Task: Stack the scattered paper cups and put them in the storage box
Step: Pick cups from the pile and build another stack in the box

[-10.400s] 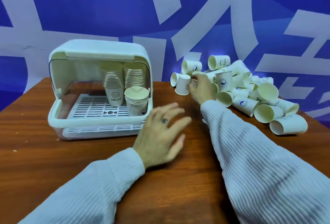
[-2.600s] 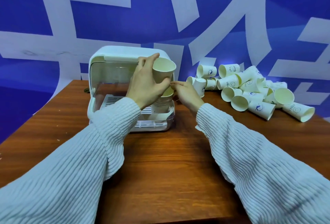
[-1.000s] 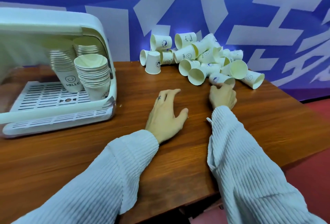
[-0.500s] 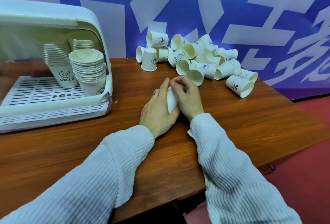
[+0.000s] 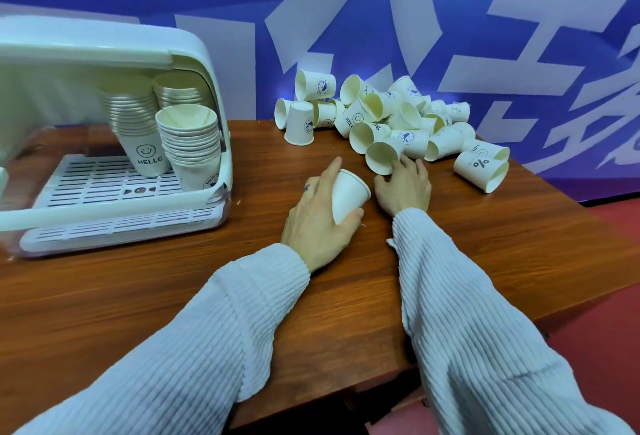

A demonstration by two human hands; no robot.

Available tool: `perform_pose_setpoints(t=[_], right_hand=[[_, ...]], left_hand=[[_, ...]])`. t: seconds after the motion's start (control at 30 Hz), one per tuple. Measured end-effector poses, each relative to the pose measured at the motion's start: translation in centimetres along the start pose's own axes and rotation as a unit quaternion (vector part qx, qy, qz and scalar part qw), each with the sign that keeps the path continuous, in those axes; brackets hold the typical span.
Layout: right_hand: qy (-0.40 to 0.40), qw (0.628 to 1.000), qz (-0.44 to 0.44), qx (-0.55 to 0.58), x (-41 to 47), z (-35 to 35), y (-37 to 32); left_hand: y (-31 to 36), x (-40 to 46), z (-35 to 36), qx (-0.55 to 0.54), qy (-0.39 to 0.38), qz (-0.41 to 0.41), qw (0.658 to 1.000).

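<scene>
Cups (image 5: 398,123) are still lying scattered in a heap at about one o'clock on the table (image 5: 485,244), many on their sides, so I am judging plenty is left. Three stacks (image 5: 190,143) are already standing in the open box (image 5: 104,213) at ten o'clock, which looks like a good share done. My left hand (image 5: 318,223) is wrapping one cup (image 5: 347,195), fingers closed around it, mouth tilting toward the heap. My right hand (image 5: 403,187) is spreading open, fingertips touching the nearest lying cup (image 5: 381,157), not yet gripping it.
</scene>
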State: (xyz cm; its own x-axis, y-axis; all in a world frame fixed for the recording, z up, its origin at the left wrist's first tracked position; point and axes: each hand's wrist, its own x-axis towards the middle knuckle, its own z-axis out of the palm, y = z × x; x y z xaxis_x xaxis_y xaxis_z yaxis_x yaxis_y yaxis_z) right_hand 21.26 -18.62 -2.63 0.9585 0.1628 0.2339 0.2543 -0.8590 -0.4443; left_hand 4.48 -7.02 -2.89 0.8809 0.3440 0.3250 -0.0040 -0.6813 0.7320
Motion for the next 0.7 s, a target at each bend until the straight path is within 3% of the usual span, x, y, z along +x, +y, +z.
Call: perform_pose_setpoints(t=[0.3, 0.5, 0.7], right_hand=[[0.115, 0.976, 0.055, 0.176, -2.7, -1.5, -0.4], [0.114, 0.952, 0.035, 0.281, -4.1, -1.4, -0.8], [0.095, 0.946, 0.009, 0.309, -6.4, -1.4, -1.4]], left_hand=[[0.1, 0.0, -0.2, -0.043, 0.043, -0.013, 0.998], [0.3, 0.2, -1.2, -0.099, 0.113, -0.053, 0.987], [0.2, -0.1, -1.8, -0.133, 0.133, -0.069, 0.98]])
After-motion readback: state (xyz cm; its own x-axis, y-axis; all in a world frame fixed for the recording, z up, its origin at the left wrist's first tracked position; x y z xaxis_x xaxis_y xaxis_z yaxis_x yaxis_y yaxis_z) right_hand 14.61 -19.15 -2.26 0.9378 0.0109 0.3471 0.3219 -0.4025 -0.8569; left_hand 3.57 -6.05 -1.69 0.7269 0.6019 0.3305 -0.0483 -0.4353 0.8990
